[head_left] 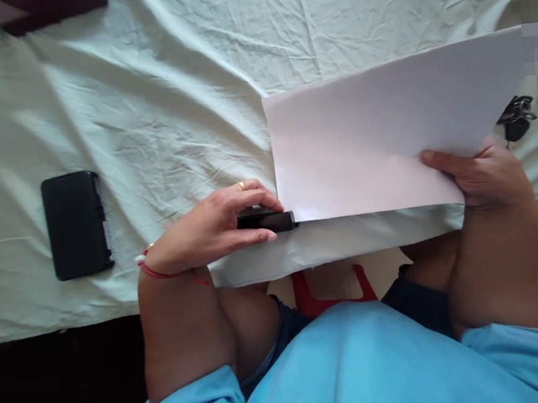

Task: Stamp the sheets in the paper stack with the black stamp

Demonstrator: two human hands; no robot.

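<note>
My left hand (224, 223) is closed around a small black stapler (280, 222), thumb on the near side and fingers on the far side. Part of the stapler is hidden inside the hand. Its front end meets the near left corner of a white sheet of paper (361, 138); whether a single sheet or a stack cannot be made out. The paper is held at its near right part by my right hand (485, 175), with the thumb lying on top and the other fingers hidden underneath.
A pale, wrinkled cloth (150, 111) covers the surface. On the left lies a black phone-like case (75, 226). A dark maroon object (46, 11) sits at the far left. Keys (517, 117) lie beyond the paper's right side. Below the edge, a red stool (304, 295) shows.
</note>
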